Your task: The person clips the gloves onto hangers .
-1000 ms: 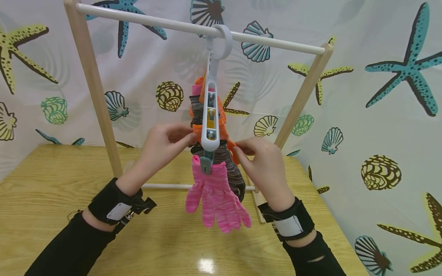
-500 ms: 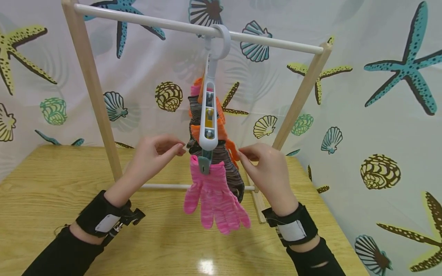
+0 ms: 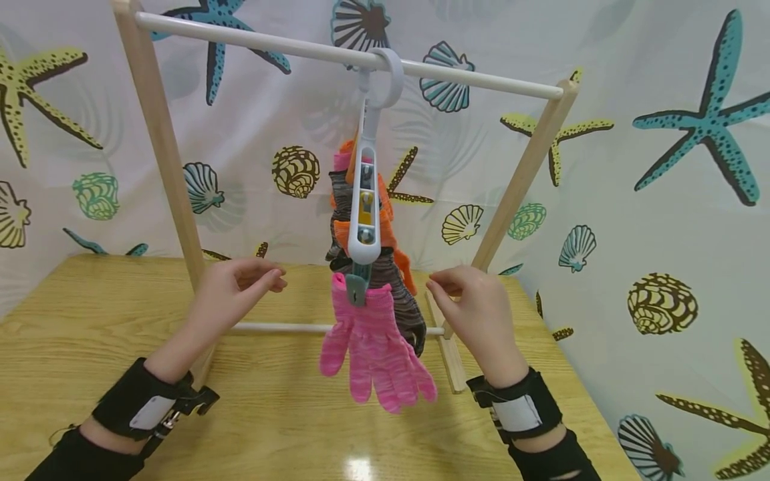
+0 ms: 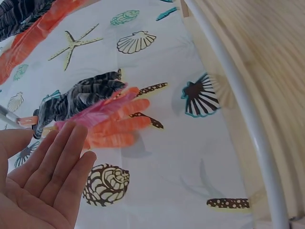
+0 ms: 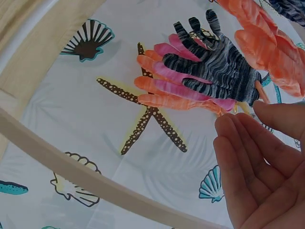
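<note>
A white clip hanger (image 3: pixel 364 250) holds a row of knitted gloves, seen end-on in the head view. Nearest is a pink glove (image 3: pixel 379 354) under a grey clip (image 3: pixel 356 290), fingers down. Behind it hang a dark striped glove (image 3: pixel 409 310), an orange glove (image 3: pixel 404 266) and more gloves in the same colours. To the left, my left hand (image 3: pixel 240 287) hovers apart from them, its fingers relaxed and holding nothing. My right hand (image 3: pixel 475 304) is just right of the orange glove with a gap between, fingers loosely bent. Both wrist views show bare palms.
The hanger hooks over a white rail (image 3: pixel 289 45) of a wooden stand, whose posts (image 3: pixel 159 127) rise on both sides. A lower white bar (image 3: pixel 283 327) crosses behind the gloves. Underneath is a wood-grain table (image 3: pixel 289 414); a shell-patterned cloth (image 3: pixel 240 120) covers the back.
Both hands have let go of the orange glove. My left hand has drawn away left and down, my right hand slightly right and down. The gloves stay hanging.
</note>
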The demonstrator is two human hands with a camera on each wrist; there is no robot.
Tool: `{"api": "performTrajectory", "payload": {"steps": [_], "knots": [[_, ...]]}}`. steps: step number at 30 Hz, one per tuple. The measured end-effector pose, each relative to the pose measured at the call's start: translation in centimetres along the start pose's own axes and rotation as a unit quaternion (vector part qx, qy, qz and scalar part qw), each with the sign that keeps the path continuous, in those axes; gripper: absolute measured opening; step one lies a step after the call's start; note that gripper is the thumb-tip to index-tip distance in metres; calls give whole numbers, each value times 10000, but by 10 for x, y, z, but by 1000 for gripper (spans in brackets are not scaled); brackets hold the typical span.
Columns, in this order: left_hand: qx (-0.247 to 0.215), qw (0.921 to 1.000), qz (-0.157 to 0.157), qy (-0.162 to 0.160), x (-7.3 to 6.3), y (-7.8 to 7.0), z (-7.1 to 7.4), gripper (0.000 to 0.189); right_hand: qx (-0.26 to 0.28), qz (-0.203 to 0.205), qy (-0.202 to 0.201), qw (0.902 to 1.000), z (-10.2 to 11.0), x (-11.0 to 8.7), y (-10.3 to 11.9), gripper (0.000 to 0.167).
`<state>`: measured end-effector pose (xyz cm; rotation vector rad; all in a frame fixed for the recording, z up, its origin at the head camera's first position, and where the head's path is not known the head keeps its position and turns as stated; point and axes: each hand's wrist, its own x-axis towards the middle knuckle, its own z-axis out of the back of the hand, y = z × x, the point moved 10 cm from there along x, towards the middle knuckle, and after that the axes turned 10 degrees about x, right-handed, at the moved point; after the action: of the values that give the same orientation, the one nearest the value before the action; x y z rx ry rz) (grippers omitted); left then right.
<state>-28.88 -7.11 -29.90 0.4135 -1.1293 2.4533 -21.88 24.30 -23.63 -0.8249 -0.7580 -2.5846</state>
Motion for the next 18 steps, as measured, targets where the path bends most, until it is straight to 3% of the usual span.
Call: {"api": "performTrajectory", "payload": {"steps": [9,18], "knots": [[187,9998,-20,-31,-14,21,10,16,-74,-236,134,9996,0,-10,-17,11],[537,9981,293,9,-29,45,28,20,-314,-424,146,9985,6,-28,-40,10]]}}
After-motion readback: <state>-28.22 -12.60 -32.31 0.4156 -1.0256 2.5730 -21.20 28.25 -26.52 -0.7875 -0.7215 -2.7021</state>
